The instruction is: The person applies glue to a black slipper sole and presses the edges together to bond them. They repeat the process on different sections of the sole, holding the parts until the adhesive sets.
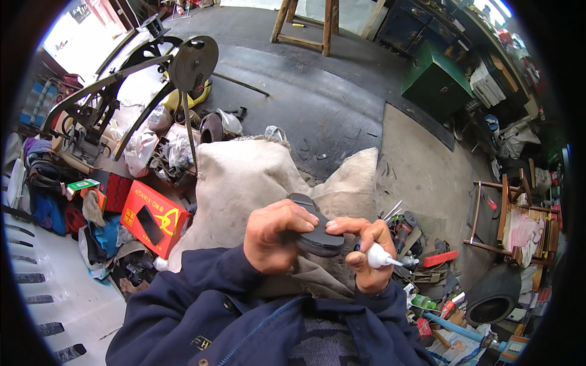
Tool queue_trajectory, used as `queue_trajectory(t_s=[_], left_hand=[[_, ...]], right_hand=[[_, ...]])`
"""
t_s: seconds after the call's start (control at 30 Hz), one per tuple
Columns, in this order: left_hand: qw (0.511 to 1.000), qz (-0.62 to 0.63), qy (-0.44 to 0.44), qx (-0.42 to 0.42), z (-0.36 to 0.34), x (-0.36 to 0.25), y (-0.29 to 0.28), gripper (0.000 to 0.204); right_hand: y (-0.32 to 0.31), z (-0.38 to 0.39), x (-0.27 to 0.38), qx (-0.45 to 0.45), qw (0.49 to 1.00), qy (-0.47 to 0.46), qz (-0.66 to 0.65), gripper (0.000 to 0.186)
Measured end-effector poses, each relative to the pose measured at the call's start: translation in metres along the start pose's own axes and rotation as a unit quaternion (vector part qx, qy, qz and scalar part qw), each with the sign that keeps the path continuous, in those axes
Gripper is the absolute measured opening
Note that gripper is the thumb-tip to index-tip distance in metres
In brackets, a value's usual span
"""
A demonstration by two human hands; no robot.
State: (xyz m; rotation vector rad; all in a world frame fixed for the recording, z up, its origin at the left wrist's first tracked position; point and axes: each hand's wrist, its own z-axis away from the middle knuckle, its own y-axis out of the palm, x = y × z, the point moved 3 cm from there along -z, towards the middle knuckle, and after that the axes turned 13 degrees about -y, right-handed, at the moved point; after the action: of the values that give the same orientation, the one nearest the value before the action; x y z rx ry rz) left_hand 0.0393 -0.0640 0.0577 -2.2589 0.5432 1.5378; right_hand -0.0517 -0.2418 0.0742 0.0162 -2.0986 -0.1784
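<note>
A black shoe (321,239), sole side up, lies tilted over my lap. My left hand (273,236) is wrapped round its left side, with the thumb pressed on the sole. From the other side my right hand (370,256) reaches in, one fingertip touching the sole's edge. Its curled fingers also grip a small white glue bottle (377,255), whose thin nozzle points to the right, away from the shoe. A pale cloth apron (238,177) covers my knees beneath both hands.
An iron shoe-sewing machine (194,64) with a large wheel stands at the far left. Beside my left knee, a red box (152,219) carries a dark phone (149,223). Tools such as pliers (394,210) crowd my right side. Farther off stands a green box (436,80).
</note>
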Motion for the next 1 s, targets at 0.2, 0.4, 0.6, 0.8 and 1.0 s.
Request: queue_trajectory(t_s=[0.2, 0.4, 0.6, 0.8, 1.0], left_hand=[[0.995, 0.024, -0.057, 0.074, -0.011, -0.044, -0.011, 0.028], [0.972, 0.099, -0.173, 0.127, 0.0, -0.045, -0.001, 0.023], [0.968, 0.103, -0.195, 0.122, 0.011, -0.028, -0.003, 0.025], [0.964, 0.116, -0.209, 0.117, 0.01, -0.017, -0.008, 0.025], [0.958, 0.127, -0.225, 0.125, 0.005, -0.006, -0.013, 0.023]], right_hand=[[0.0, -0.013, 0.035, -0.016, 0.999, -0.008, -0.033, 0.038], [0.009, -0.01, 0.044, -0.057, 0.996, 0.042, -0.047, 0.044], [0.009, -0.011, 0.037, 0.004, 0.99, 0.12, -0.073, 0.044], [0.007, -0.025, 0.029, 0.037, 0.987, 0.146, -0.058, 0.037], [0.008, -0.036, 0.019, 0.02, 0.982, 0.182, -0.042, 0.03]])
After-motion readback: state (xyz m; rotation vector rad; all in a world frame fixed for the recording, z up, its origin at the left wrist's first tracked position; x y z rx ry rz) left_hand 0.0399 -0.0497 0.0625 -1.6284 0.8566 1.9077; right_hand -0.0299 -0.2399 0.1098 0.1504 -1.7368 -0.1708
